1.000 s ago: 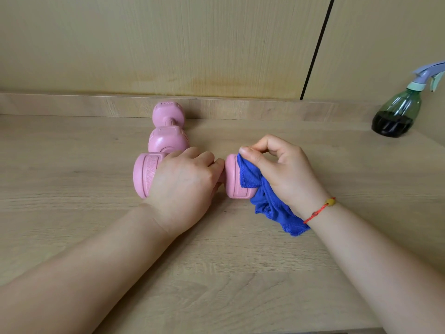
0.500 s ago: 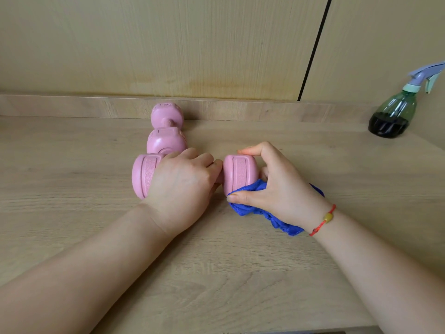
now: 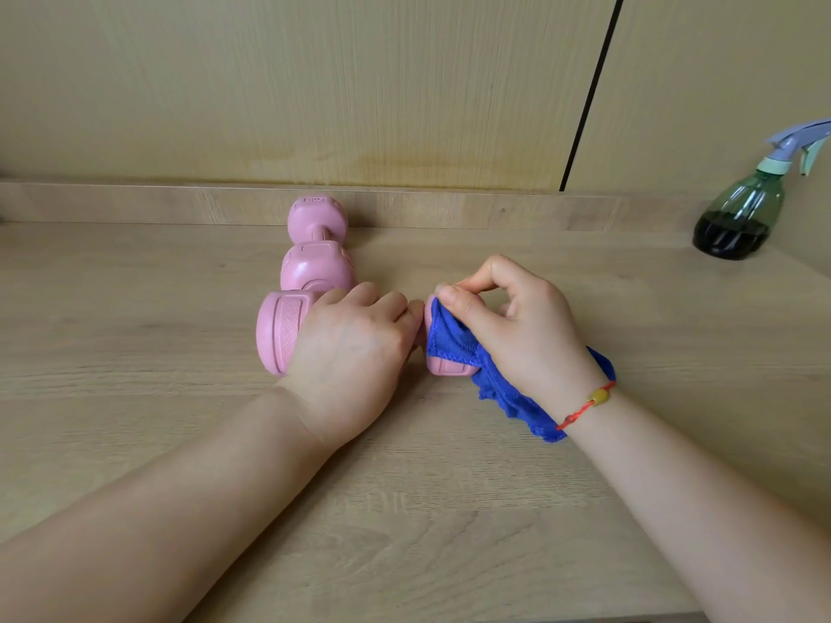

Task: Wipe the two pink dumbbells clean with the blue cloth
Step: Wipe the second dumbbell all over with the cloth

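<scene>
Two pink dumbbells lie on the wooden table. The near dumbbell [image 3: 281,332] lies crosswise. My left hand [image 3: 350,353] grips its handle, which is hidden under the fingers. My right hand [image 3: 517,330] holds the blue cloth [image 3: 454,344] and presses it over the right head of that dumbbell, with the cloth's tail hanging under my wrist. The far dumbbell [image 3: 317,245] points away from me, just behind the near one, its far head close to the back ledge.
A green spray bottle [image 3: 742,213] with dark liquid and a lilac trigger stands at the far right by the wall. A low wooden ledge [image 3: 135,204] runs along the back of the table [image 3: 135,397]. Wooden wall panels rise behind it.
My right hand has swung the cloth from under the dumbbell's right head back up over its top and front. My left hand has kept its grip on the handle.
</scene>
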